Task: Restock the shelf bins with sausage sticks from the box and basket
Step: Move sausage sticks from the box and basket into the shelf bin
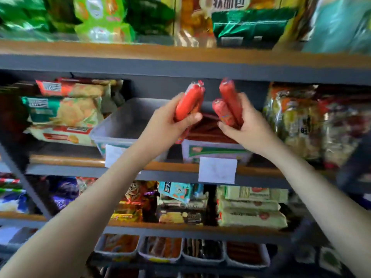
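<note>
Head view: we face grey shelves (180, 65) packed with snacks (64, 111), our left grip (172, 119) and right grip (249, 125) each grasping sausage sticks (189, 101) above twelve-o'clock bins (124, 121).

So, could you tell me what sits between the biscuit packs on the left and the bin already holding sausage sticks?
In the head view, a grey bin that looks empty; the left hand holds red sausage sticks over its right edge.
</note>
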{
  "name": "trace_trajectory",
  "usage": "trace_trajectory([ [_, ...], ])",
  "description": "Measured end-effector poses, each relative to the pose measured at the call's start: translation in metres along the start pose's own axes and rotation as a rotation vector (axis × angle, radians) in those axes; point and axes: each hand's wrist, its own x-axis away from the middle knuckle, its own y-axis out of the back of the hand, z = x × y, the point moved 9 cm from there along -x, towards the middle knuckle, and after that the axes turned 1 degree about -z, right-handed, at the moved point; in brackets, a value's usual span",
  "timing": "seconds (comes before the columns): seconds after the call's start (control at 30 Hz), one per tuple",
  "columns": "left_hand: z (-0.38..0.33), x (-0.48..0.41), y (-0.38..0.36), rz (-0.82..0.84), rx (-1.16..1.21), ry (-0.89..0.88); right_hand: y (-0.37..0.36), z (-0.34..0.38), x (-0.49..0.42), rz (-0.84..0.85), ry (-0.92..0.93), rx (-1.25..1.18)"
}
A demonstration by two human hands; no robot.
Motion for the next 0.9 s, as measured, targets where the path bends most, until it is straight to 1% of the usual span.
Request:
trace_trajectory([
  [0.07, 0.008, -0.005, -0.001, -0.021, -0.127, -0.027, -0.009, -0.039, -0.006, 0.127, -0.064, 0.136],
  [0.13, 0.016, -0.008, 0.001, -0.037, -0.221, -0.015, -0.025, -0.083, -0.004, 0.34, -0.194, 0.305],
  [0.17, 0.017, -0.01, 0.001, -0.039, -0.257, -0.02, -0.029, -0.1, -0.001, 0.416, -0.251, 0.38],
  [0.2, 0.017, -0.013, 0.001, -0.036, -0.291, -0.035, -0.029, -0.109, -0.001, 0.442, -0.276, 0.412],
  [0.23, 0.015, -0.016, -0.001, -0.03, -0.333, -0.053, -0.025, -0.111, -0.002, 0.427, -0.271, 0.403],
  [0.3, 0.008, -0.023, -0.01, -0.008, -0.453, -0.096, -0.015, -0.103, -0.005, 0.374, -0.198, 0.373],
  [0.4, 0.0, -0.035, -0.04, 0.067, -0.644, -0.183, 0.005, -0.093, -0.005, 0.294, -0.115, 0.402],
  [0.5, -0.006, -0.05, -0.077, 0.094, -0.893, -0.294, 0.03, -0.093, 0.0, 0.174, -0.129, 0.363],
  [0.57, -0.004, -0.06, -0.102, 0.127, -0.967, -0.317, 0.049, -0.092, 0.003, 0.057, -0.135, 0.316],
  [0.63, 0.018, -0.073, -0.126, 0.203, -1.039, -0.235, 0.066, -0.091, 0.009, -0.056, -0.142, 0.242],
  [0.67, 0.036, -0.076, -0.138, 0.292, -1.049, -0.169, 0.07, -0.091, 0.013, -0.083, -0.157, 0.195],
  [0.7, 0.051, -0.074, -0.15, 0.415, -1.005, -0.1, 0.07, -0.091, 0.018, -0.08, -0.174, 0.152],
  [0.73, 0.065, -0.07, -0.161, 0.55, -0.904, -0.017, 0.066, -0.092, 0.022, -0.046, -0.19, 0.133],
  [0.77, 0.074, -0.063, -0.169, 0.656, -0.754, 0.077, 0.06, -0.093, 0.026, 0.014, -0.201, 0.146],
  [0.8, 0.081, -0.059, -0.17, 0.698, -0.615, 0.18, 0.051, -0.095, 0.03, 0.086, -0.21, 0.19],
  [0.83, 0.085, -0.059, -0.166, 0.673, -0.543, 0.25, 0.041, -0.097, 0.034, 0.153, -0.209, 0.251],
  [0.87, 0.086, -0.06, -0.158, 0.626, -0.539, 0.282, 0.033, -0.098, 0.037, 0.2, -0.203, 0.316],
  [0.9, 0.082, -0.06, -0.15, 0.585, -0.581, 0.262, 0.026, -0.097, 0.04, 0.224, -0.19, 0.374],
])
